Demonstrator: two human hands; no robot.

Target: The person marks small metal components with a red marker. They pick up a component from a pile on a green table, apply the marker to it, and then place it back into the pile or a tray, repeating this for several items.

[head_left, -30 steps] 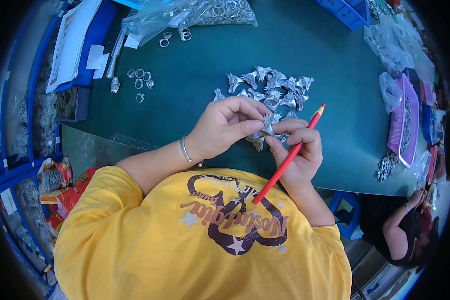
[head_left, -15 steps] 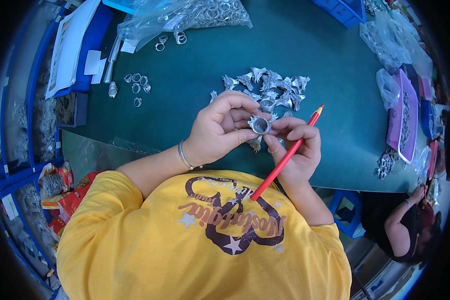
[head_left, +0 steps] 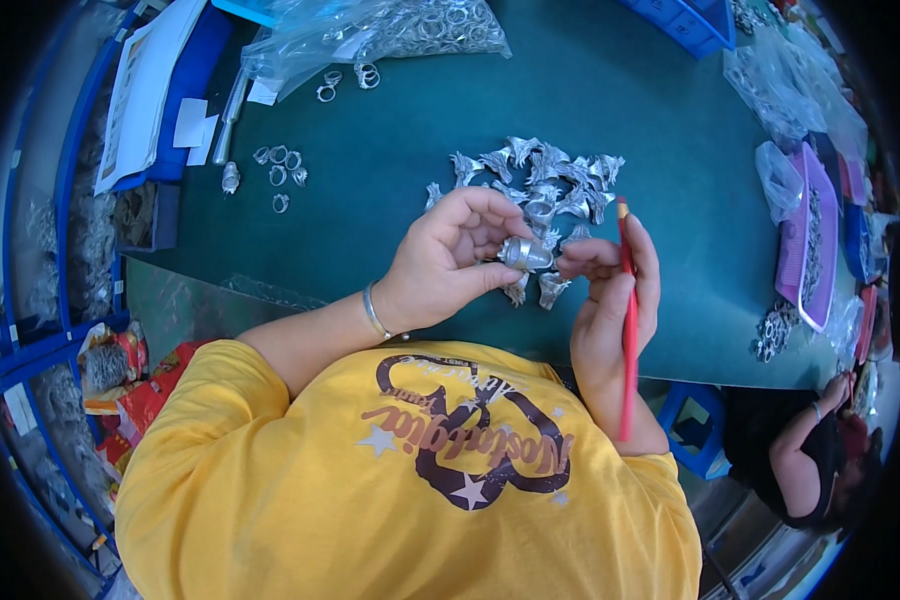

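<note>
Yellow-sleeved arms (head_left: 315,322) bend over the surface's (head_left: 370,150) near edge, left hand (head_left: 438,255) pinching a ring (head_left: 527,255) beside the right hand (head_left: 602,335), which holds a red pencil (head_left: 629,375).

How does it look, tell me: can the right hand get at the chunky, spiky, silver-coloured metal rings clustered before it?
Likely yes: the right hand is close beside those metal rings, and nothing visible bars the nearest, though the slim red pencil it holds may hamper grasping.

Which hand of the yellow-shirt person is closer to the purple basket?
Right. The right hand, with the red pencil, is left of the purple basket; the left hand, holding a silver ring, is farther left.
</note>
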